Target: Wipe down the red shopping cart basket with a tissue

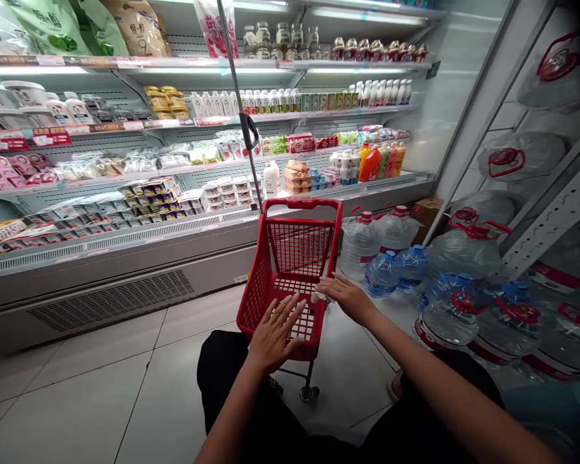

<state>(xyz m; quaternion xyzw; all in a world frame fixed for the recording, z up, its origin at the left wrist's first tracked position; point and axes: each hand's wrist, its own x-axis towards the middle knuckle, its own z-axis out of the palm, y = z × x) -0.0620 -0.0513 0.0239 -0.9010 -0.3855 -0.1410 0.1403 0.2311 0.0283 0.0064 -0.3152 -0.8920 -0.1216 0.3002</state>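
My left hand [276, 332] hovers over the near rim of a small red plastic shopping cart [248, 316], palm down, with its fingers stretched out and nothing in it. My right hand [350, 299] is over the cart's right side. A crumpled white piece, apparently a tissue [316, 297], shows under its fingers, pinched against the thumb. The cart stands between my knees with its lattice basket facing me. I see no goods on the visible part of the basket's grid floor.
An open-fronted fridge [212, 238] with several shelves of dairy and drinks runs behind the cart. A door handle [248, 132] stands in front of it. Large water bottles [449, 322] crowd the floor at right, beside a perforated metal rack post [551, 219].
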